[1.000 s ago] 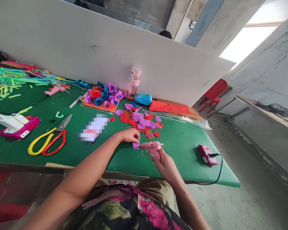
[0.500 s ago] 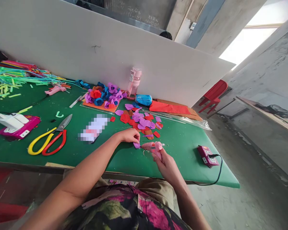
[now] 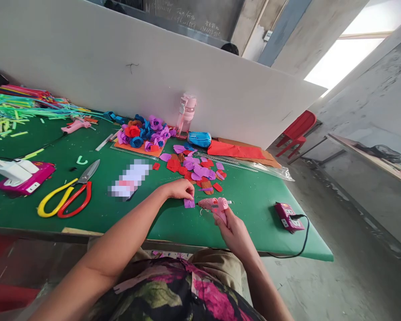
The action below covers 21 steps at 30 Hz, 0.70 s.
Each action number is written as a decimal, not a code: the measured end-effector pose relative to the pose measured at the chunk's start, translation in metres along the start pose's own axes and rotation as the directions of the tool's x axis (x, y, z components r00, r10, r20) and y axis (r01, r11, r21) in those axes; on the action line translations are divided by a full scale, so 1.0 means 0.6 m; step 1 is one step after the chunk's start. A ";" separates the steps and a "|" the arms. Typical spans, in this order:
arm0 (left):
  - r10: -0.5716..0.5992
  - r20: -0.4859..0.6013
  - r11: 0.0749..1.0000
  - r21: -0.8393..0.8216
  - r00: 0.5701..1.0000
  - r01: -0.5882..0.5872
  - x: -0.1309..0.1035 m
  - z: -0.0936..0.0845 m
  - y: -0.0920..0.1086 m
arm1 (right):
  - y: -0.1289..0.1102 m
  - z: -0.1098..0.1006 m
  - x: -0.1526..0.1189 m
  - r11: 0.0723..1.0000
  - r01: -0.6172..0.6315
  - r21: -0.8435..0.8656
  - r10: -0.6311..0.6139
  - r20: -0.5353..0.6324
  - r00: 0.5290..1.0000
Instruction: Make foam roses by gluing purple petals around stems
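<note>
Between the closed fingers of my left hand (image 3: 182, 189) is a small purple paper petal (image 3: 189, 203), hanging just over the green tabletop (image 3: 173, 227). My right hand (image 3: 233, 229) is wrapped round the handle of a pink glue gun (image 3: 217, 205). The gun's nozzle points left, close to the petal's right edge; thin strands of glue dangle under it. Beyond my hands lies a loose spread of purple, red and brown petals (image 3: 200, 171). Finished paper flowers (image 3: 143, 131) in purple, blue and red are heaped on an orange sheet.
Left of my arm lie a phone (image 3: 130, 178) and red-and-yellow scissors (image 3: 75, 189). A second pink glue gun (image 3: 76, 125) rests farther back. A purple power strip (image 3: 289, 217) with a cable sits on the right. A pink bottle (image 3: 187, 115) and blue pouch (image 3: 199, 139) stand by the white partition.
The petal in my left fingers has turned to show more of its flat face. The glue gun's tip has shifted slightly right, leaving a small gap from the petal.
</note>
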<state>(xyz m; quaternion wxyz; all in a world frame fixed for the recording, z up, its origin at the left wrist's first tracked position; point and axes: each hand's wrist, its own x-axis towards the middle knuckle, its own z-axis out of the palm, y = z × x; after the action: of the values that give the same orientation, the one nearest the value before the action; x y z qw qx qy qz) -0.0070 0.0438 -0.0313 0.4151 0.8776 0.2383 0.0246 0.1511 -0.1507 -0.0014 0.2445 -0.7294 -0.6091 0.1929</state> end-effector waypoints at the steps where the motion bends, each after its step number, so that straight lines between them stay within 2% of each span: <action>1: 0.001 0.001 1.000 0.000 1.000 -0.001 0.000 0.000 0.000 | -0.002 0.000 0.000 1.000 -0.004 0.001 0.004 0.007 1.000; 10: 0.011 -0.009 1.000 0.010 1.000 -0.011 -0.002 -0.002 0.003 | -0.015 0.003 0.002 0.998 0.026 -0.054 -0.024 0.040 0.999; 21: 0.010 0.005 1.000 0.013 1.000 -0.010 0.000 0.001 -0.003 | -0.021 -0.002 0.005 0.996 0.008 -0.083 -0.002 0.065 0.998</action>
<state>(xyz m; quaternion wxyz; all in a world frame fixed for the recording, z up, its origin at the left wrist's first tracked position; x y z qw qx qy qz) -0.0073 0.0446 -0.0328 0.4098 0.8816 0.2329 0.0228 0.1426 -0.1461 0.0069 0.1944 -0.7308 -0.6261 0.1900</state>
